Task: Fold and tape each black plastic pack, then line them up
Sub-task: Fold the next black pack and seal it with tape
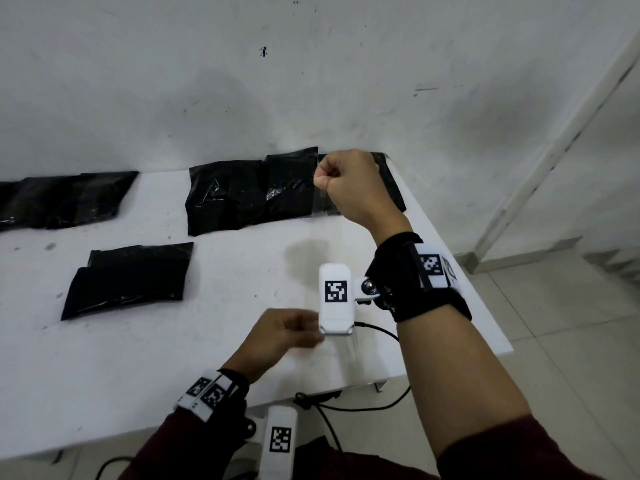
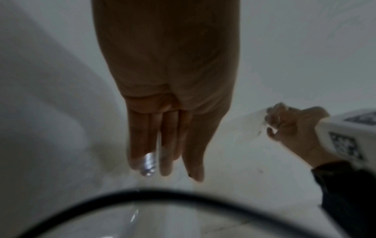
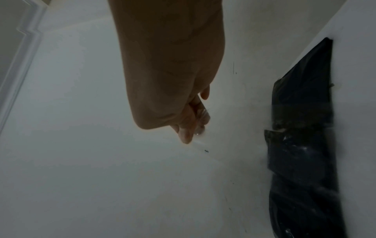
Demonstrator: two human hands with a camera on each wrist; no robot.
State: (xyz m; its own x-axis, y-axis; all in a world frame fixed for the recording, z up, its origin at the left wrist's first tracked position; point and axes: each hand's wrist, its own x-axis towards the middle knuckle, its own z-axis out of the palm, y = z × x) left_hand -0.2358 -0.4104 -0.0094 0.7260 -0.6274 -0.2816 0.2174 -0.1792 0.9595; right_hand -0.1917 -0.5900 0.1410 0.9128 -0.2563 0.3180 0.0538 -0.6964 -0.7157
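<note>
the white bench (image 1: 214, 341) carries black packs: a far row (image 1: 249, 194) by the wall, one folded pack (image 1: 128, 278) nearer. clear tape (image 1: 334, 251) stretches between both hands, right hand (image 1: 349, 181) pinching its far end, left hand (image 1: 282, 336) its near end.

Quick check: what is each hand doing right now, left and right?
Left hand: pinching the near end of the clear tape strip.
Right hand: fisted, pinching the strip's far end.

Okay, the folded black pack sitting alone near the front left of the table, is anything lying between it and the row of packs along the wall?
Nothing visible does. Only bare white table lies between the folded pack and the row of packs at the wall. Both hands are off to the right, stretching clear tape.
</note>
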